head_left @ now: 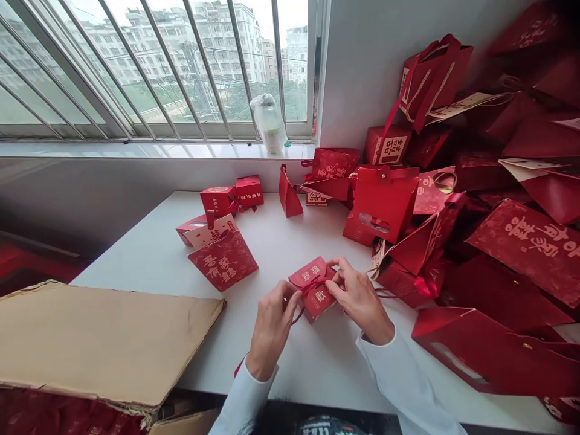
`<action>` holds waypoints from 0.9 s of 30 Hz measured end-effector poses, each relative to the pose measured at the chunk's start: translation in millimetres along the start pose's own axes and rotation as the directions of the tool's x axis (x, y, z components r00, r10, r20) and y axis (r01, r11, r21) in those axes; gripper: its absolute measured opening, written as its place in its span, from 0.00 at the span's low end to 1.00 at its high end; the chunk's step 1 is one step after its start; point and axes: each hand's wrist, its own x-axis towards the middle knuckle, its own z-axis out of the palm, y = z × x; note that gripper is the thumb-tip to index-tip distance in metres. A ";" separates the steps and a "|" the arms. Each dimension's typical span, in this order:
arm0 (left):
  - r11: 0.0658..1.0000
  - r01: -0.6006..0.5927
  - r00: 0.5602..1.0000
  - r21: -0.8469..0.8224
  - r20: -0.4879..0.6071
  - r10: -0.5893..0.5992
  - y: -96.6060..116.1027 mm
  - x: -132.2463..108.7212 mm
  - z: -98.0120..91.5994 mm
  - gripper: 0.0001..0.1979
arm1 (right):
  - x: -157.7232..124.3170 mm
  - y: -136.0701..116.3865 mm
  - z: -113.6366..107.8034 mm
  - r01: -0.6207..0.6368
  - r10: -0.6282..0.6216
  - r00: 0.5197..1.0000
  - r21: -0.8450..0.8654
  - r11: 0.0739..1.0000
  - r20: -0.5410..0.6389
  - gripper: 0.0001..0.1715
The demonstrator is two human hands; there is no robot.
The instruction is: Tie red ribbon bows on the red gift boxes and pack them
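A small red gift box (316,302) with pale lettering lies tilted on the white table in front of me. A dark red cord (312,284) runs across its middle, over a lighter red flap. At the box's left edge my left hand (273,323) is closed in a pinch on the cord, and a short end hangs below the fingers. My right hand (360,299) pinches the cord over the right side of the box, its fingertips touching the lid. A length of cord shows beyond that wrist. Fingers partly hide the box's sides.
Red gift bags and boxes (521,241) are heaped along the right side of the table (272,356). Several red boxes (218,200) and a patterned bag (224,260) stand at the left. An open cardboard carton (99,338) is nearest left. A bagged cup (272,127) sits on the windowsill.
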 end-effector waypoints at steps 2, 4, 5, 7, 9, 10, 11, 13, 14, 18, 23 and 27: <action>0.997 -0.023 1.000 0.075 0.016 0.022 2.9 4.1 -6.8 0.15 | 0.7 -1.2 -1.6 -0.007 0.006 1.000 0.026 1.000 0.024 0.16; 0.993 -0.031 0.998 0.113 0.060 0.024 6.9 9.1 -13.8 0.15 | 1.7 -3.5 -3.2 -0.016 0.014 0.999 0.045 0.999 0.037 0.15; 0.993 -0.032 0.995 0.114 0.100 0.021 9.1 11.6 -17.2 0.14 | 2.3 -4.9 -3.9 -0.022 0.020 0.999 0.047 0.999 0.039 0.15; 0.995 -0.033 0.978 0.090 0.207 0.014 13.2 16.0 -23.3 0.13 | 3.5 -7.4 -4.9 -0.032 0.031 0.999 0.042 0.999 0.041 0.15; 0.998 -0.021 0.958 0.064 0.286 0.001 16.6 19.5 -28.6 0.12 | 4.5 -8.8 -5.3 -0.036 0.035 0.998 0.038 0.999 0.045 0.15; 0.998 -0.012 0.952 0.057 0.305 -0.006 18.0 20.9 -30.7 0.11 | 4.9 -8.9 -5.4 -0.034 0.033 0.998 0.037 0.999 0.048 0.15; 0.998 -0.004 0.949 0.055 0.316 -0.013 19.3 22.2 -32.5 0.11 | 5.2 -8.7 -5.4 -0.031 0.029 0.998 0.036 0.999 0.049 0.15; 0.999 0.000 0.942 0.048 0.334 -0.016 21.7 24.5 -34.8 0.12 | 5.6 -7.5 -5.3 -0.020 0.018 0.998 0.036 0.999 0.052 0.16; 0.999 -0.003 0.939 0.042 0.344 -0.011 22.7 25.6 -35.2 0.13 | 5.8 -6.7 -5.1 -0.013 0.011 0.999 0.038 0.999 0.052 0.16; 1.000 -0.014 0.934 0.023 0.356 0.005 23.6 30.8 -30.6 0.21 | 6.6 -2.9 -3.8 0.010 -0.013 0.998 0.057 0.998 0.068 0.18; 0.997 -0.038 0.955 0.069 0.298 0.016 19.5 35.9 -21.1 0.22 | 8.0 -1.2 -5.7 -0.005 -0.002 0.997 0.097 0.995 0.071 0.18; 0.997 -0.041 0.965 0.067 0.263 0.022 18.1 38.7 -20.0 0.20 | 8.8 -1.8 -10.1 -0.020 0.008 0.995 0.129 0.991 0.096 0.17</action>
